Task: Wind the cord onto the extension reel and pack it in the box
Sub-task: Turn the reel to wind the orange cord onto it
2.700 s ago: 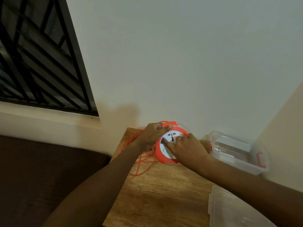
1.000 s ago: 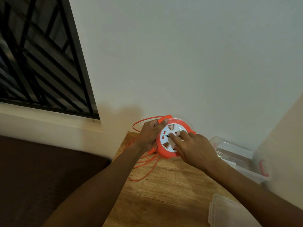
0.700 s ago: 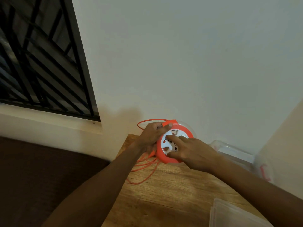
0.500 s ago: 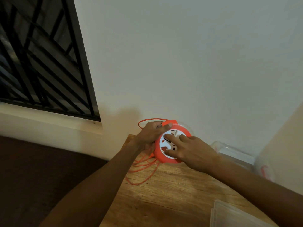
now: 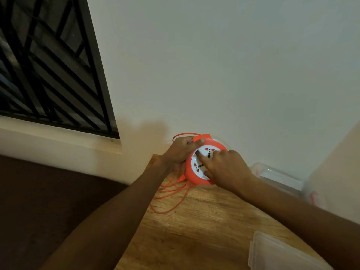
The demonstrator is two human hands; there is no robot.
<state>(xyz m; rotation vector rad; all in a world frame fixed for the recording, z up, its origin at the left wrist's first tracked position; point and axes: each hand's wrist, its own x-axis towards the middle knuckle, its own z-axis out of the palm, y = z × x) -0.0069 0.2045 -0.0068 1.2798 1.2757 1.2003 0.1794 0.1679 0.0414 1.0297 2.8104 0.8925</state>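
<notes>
Where wall (image 5: 214,75) meets wooden table (image 5: 194,230).

The right hand (image 5: 226,170) has shifted across the white face of the reel (image 5: 202,162): 2.7 s ago it covered the lower right of the face, now its forefinger reaches to the upper left part, and the socket marks on the face stand at a different angle. The cord (image 5: 171,193) loops on the table (image 5: 194,230) have drawn in a little, with a loop now arching above the left hand (image 5: 181,151)
</notes>
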